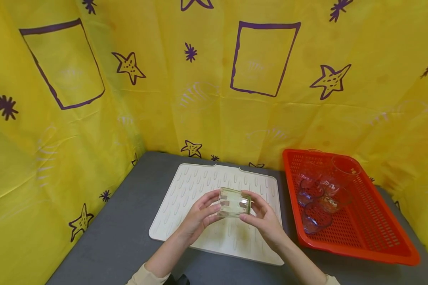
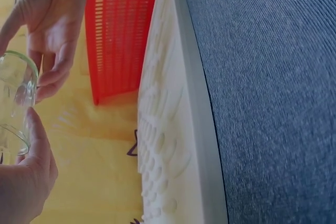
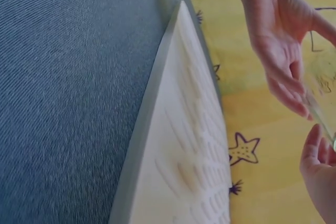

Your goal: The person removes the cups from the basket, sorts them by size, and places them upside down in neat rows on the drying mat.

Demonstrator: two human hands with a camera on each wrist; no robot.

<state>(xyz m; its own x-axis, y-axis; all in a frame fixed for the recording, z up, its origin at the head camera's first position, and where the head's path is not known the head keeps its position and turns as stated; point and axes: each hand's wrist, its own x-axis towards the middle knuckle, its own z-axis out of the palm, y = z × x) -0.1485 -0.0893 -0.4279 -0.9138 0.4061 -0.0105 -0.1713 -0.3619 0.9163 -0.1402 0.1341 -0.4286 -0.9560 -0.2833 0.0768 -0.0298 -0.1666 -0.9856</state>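
Glass tumbler [image 1: 232,202] hung in midair before a yellow patterned cloth [image 1: 164,99], over a dark grey table [image 1: 103,237] where a red basket [image 1: 363,255] sat just right of an off-white ridged mat [image 1: 217,237]. A person's left hand [image 1: 199,215] and right hand [image 1: 265,219] were clamped on opposite ends of the tumbler above the mat. Transparent and faintly green, it lay sideways, highlights glinting on its wall.

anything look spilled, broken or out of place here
No spill or breakage shows. Glassware in the red basket looks slightly untidy, bunched toward the left side. The pale green glass is sideways, but the left hand and right hand hold it, so that seems deliberate.
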